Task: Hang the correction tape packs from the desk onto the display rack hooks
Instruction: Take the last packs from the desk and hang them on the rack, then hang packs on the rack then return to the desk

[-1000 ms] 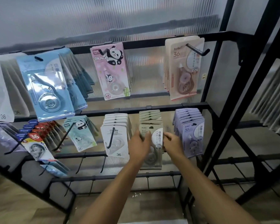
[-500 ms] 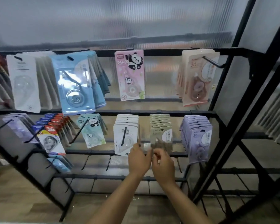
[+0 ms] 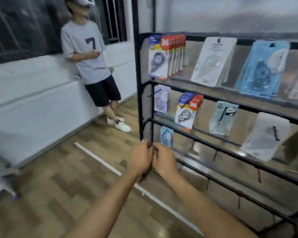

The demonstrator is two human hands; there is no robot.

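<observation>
Cardboard-backed packs [image 3: 167, 56] hang on the rack [image 3: 230, 152] hooks; they look light and stiff (best pinched by the top edge, near the hole). Both hands, left hand [image 3: 140, 158] and right hand [image 3: 164, 160], meet with curled fingers; whether they hold anything I cannot tell.

Two bare forearms in view, no sleeves visible. Left hand [image 3: 140, 158] and right hand [image 3: 164, 160]: no gloves, rings, watch or wristbands seen.
</observation>
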